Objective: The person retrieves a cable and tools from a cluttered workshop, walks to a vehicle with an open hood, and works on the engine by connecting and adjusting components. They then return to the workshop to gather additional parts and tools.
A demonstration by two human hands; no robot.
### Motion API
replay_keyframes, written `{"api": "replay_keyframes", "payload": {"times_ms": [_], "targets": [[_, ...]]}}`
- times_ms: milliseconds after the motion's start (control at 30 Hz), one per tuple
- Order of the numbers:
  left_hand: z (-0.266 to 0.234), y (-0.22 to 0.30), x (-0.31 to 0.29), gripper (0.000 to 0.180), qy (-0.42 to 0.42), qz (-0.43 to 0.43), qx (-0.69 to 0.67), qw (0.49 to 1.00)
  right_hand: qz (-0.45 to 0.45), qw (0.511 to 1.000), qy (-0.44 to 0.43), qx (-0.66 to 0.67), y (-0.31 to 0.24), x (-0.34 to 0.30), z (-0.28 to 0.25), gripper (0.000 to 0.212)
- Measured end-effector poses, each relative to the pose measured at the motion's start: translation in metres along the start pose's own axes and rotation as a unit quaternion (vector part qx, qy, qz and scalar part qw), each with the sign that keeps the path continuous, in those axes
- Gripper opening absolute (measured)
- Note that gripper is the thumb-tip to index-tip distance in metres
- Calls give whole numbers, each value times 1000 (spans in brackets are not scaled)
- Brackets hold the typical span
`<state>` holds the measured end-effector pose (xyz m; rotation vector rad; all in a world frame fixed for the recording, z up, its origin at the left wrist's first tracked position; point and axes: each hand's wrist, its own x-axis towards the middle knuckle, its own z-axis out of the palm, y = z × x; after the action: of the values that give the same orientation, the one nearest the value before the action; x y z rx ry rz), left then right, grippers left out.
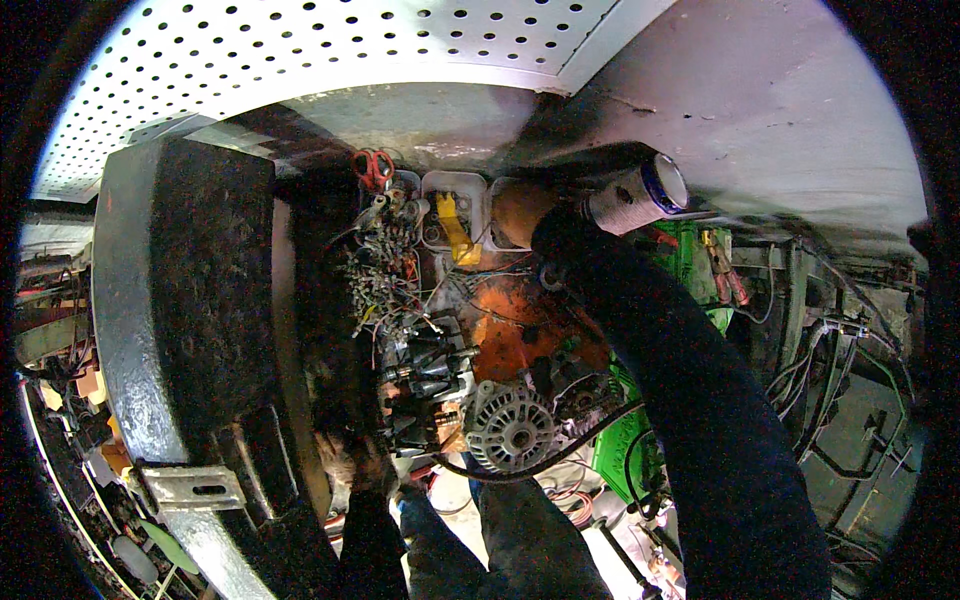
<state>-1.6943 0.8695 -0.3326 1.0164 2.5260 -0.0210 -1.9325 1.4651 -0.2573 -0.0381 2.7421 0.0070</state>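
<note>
My right arm in a dark sleeve stretches across the cluttered bench. My right hand (522,212) is at the rightmost of a row of small plastic bins, where its fingers do not show clearly. Just left of it, a pale bin (455,182) holds a yellow piece (455,230) that hangs over its front. A white cylindrical container (640,195) with a blue rim stands right of my hand. Low on the left, my left hand (352,462) is in shadow beside a large black beam (190,300); its fingers are too dark to make out.
An alternator housing (511,428) sits at the bench's near side, with a black hose (575,448) curving past. Several dark conical parts (430,365) and a tangled heap of small parts (385,260) lie left. Red-handled scissors (374,170) stand behind. Pliers (725,270) and green cases (622,450) are right.
</note>
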Motion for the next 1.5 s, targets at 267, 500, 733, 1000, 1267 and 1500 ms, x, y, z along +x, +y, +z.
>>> {"api": "replay_keyframes", "payload": {"times_ms": [267, 500, 733, 1000, 1267, 1500], "targets": [[-41, 14, 16, 73, -20, -14, -78, 997, 53, 998, 40, -11, -13, -8, 1, 26], [-34, 18, 25, 63, 55, -75, -382, 920, 86, 995, 34, -29, -16, -7, 5, 24], [-38, 22, 27, 59, 75, -95, -428, 896, 131, 990, -10, -52, -31, -12, -15, 26], [-26, 0, 35, 58, 143, -194, -297, 924, 170, 985, -33, 24, -34, -9, -23, 27], [-22, 0, 47, 57, 155, -230, -261, 924, 142, 988, 43, -51, -32, -12, -2, 36], [-23, 1, 48, 56, 150, -235, -261, 924, 281, 959, -24, 19, -54, -7, -49, 33]]}}
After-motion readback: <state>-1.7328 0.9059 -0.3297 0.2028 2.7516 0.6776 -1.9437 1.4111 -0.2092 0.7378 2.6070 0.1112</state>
